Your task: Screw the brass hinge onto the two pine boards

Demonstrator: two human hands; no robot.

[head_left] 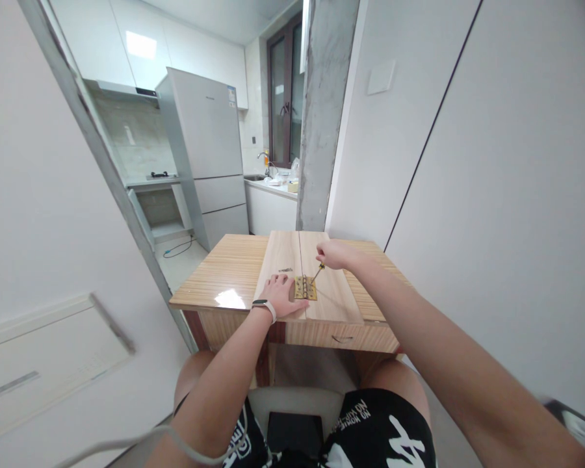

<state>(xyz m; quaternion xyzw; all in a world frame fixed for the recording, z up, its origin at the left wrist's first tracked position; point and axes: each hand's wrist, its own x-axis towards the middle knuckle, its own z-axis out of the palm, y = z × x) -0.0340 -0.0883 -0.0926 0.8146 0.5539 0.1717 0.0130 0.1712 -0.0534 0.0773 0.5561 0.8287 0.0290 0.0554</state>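
Plainly, "NO" [364, 412] on shorts [377, 426] below hinge [305, 288]

"What's beyond the left fingers [277, 281]?"

"A silver three-door refrigerator [212, 130], ahead and leftward of them; straight ahead, a brown-framed glass window [286, 94]."

"And right of them?"

"A rough grey pillar [324, 110], then a smooth white wall [497, 162]."

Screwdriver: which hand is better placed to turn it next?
Probably right. The right hand holds the screwdriver, tip at the hinge; the left hand is spread on the boards beside the hinge.
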